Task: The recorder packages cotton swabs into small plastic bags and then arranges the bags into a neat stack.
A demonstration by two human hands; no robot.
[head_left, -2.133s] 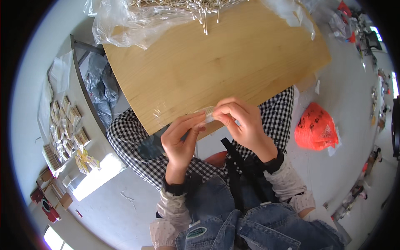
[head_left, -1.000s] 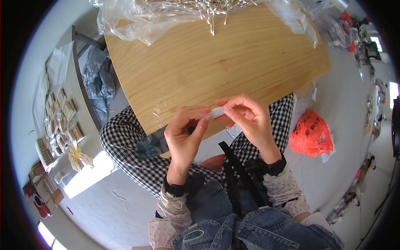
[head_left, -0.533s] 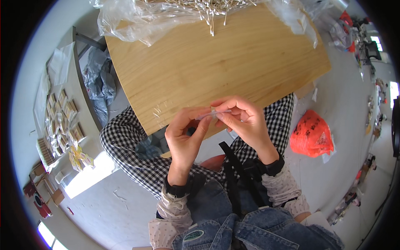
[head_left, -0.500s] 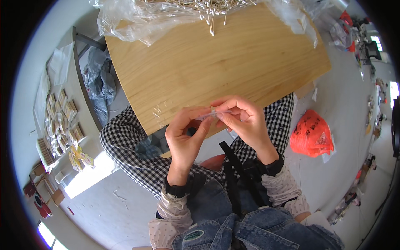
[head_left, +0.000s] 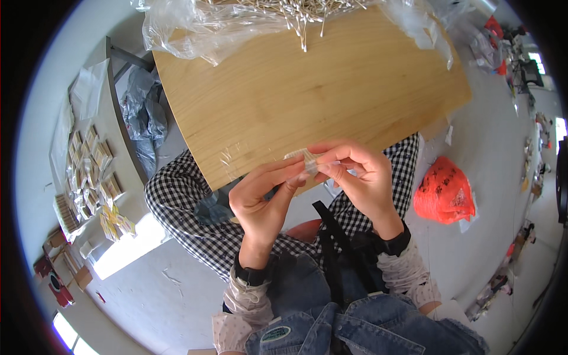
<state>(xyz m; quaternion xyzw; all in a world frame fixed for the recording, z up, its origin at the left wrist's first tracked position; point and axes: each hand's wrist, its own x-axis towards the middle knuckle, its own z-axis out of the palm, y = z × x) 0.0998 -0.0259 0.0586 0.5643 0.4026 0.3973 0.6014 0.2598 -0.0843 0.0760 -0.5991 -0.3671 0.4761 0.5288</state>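
1. Head view: the left hand [head_left: 257, 204] grips the near-left part of a small clear plastic packet with pale, thin, stick-like contents [head_left: 297, 154], thumb below and fingers laid along it.
2. The right hand [head_left: 365, 183] pinches the packet's clear film from the other side between thumb and fingers, so both hands are closed on it, fingertips close together.
3. The packet lies between the two sets of fingertips, partly covered by them, its striped part showing just beyond the left fingers; the contents are too small to make out fully.
4. Hands and packet are over the near edge of a light-brown, wood-grained tabletop [head_left: 319, 89]; whether the packet touches the wood, I cannot tell.
5. Just left of the packet, thin transparent slivers [head_left: 229, 157] lie on the tabletop near its corner.
6. Beneath the forearms are black-and-white checked trousers [head_left: 183, 204] and a blue denim garment [head_left: 378, 322].
7. At the far edge, well apart from the hands, a heap of white-tipped cotton swabs [head_left: 313, 9] sits beside crumpled clear plastic sheeting [head_left: 201, 32].
8. Farther out, a bulging red plastic bag [head_left: 445, 192] stands to the right, and many small pale packets [head_left: 89, 171] lie to the left.
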